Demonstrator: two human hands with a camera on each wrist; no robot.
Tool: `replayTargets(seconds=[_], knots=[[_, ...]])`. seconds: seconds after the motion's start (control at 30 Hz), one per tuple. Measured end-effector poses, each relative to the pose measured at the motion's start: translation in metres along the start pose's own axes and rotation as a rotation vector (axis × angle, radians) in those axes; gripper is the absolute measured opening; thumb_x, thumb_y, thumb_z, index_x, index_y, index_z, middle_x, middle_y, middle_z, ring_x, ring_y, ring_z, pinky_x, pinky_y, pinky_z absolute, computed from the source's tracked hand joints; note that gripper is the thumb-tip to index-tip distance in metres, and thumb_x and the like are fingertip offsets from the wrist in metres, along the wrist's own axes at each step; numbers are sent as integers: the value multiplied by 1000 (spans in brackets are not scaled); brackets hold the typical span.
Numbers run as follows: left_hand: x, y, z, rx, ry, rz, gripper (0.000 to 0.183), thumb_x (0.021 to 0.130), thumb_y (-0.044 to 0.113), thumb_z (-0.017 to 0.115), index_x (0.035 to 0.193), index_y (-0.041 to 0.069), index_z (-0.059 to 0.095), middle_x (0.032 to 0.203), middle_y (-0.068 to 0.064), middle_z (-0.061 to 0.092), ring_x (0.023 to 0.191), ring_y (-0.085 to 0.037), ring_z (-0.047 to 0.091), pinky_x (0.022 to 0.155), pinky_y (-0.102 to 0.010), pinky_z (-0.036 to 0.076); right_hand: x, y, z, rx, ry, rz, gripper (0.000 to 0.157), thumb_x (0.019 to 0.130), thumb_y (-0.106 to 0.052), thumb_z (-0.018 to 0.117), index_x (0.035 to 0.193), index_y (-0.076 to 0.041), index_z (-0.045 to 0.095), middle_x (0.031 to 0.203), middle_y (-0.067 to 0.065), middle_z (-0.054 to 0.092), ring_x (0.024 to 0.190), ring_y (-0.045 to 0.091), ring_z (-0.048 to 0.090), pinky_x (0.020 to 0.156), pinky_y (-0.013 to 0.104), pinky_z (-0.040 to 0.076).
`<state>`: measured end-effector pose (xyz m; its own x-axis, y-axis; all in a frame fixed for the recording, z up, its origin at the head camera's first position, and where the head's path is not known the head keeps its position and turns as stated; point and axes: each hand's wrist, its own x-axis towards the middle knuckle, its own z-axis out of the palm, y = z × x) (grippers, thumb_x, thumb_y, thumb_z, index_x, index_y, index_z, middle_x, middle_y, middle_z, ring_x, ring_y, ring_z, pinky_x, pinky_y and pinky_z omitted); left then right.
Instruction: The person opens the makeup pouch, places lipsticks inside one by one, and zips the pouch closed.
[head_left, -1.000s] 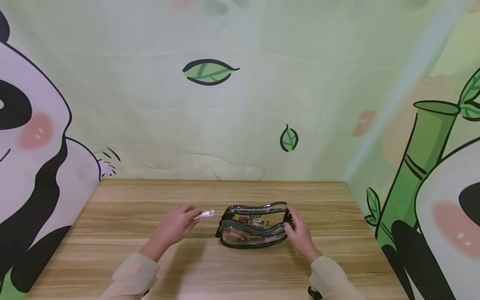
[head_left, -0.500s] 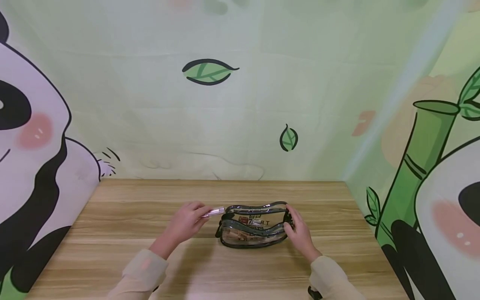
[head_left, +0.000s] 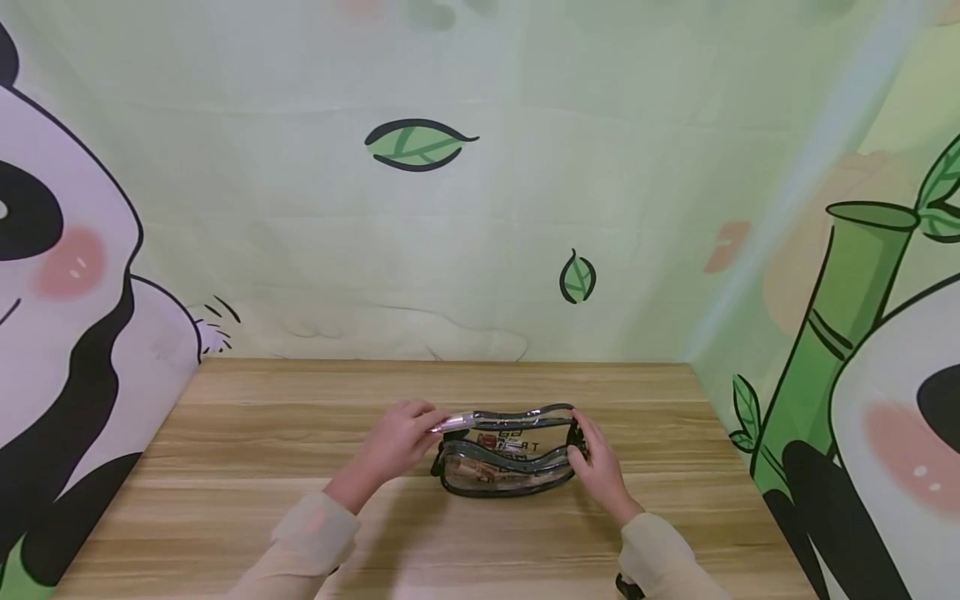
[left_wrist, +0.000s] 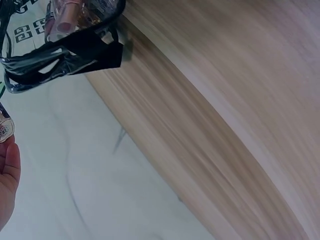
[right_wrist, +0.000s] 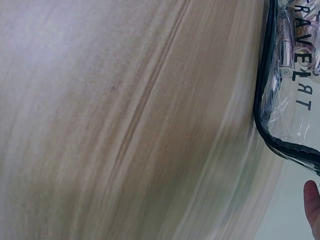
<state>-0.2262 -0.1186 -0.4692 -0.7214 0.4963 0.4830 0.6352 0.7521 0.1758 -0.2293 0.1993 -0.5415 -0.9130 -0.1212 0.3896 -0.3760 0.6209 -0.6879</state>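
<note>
A clear zip pouch with black trim (head_left: 495, 454) and dark lettering sits on the table, its top unzipped. Inside it lie several small cosmetic tubes, among them a pinkish one (left_wrist: 69, 17). My left hand (head_left: 397, 442) pinches a slim, shiny pinkish tube, like a lip gloss tube (head_left: 457, 422), whose far end overlaps the pouch's left rear rim in the head view. At the pouch's right end, my right hand (head_left: 602, 475) grips the edge, with the thumb on the near side and fingers behind. In the right wrist view, only a fingertip (right_wrist: 312, 197) shows beside the pouch (right_wrist: 261, 107).
The wood-grain table (head_left: 285, 417) runs back to a pale green cloth backdrop (head_left: 300, 208) printed with leaves. Panda and bamboo drawings cover the cloth on both sides.
My left hand has moved right with the lip gloss tube, from beside the pouch to its left rear rim. My right hand and the pouch stay where they were.
</note>
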Motion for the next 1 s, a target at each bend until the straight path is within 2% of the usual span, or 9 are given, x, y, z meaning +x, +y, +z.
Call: replayTargets(seconds=[0.3,0.6,0.8,1.0], knots=[[10,9,6,2,-15,51,26,79,18,65,105,15,63,92,-2,61,82,-17,57,70,-32,49,0,-1,-1,7,-18,15,54,82,-6,50,134,-5,36,135,20,38,122,37,37,94,55,35],[19,19,14,-23,-54,59,28,80,17,64,108,17,62,93,-1,61,83,-17,56,71,-31,49,-1,0,0,5,-24,19,54,83,-8,49,135,-7,34,136,19,36,123,37,35,94,55,35],[24,27,19,-34,-107,41,29,82,19,62,111,17,61,96,0,61,87,-16,55,74,-31,48,-1,2,1,-3,-12,15,54,83,-8,49,135,-7,35,136,18,37,123,36,36,94,54,36],[29,33,25,-31,-133,34,32,81,19,62,112,16,60,97,-1,60,87,-15,54,76,-29,48,-1,2,1,-8,-9,12,54,82,-9,49,135,-7,35,136,18,38,122,36,37,94,54,36]])
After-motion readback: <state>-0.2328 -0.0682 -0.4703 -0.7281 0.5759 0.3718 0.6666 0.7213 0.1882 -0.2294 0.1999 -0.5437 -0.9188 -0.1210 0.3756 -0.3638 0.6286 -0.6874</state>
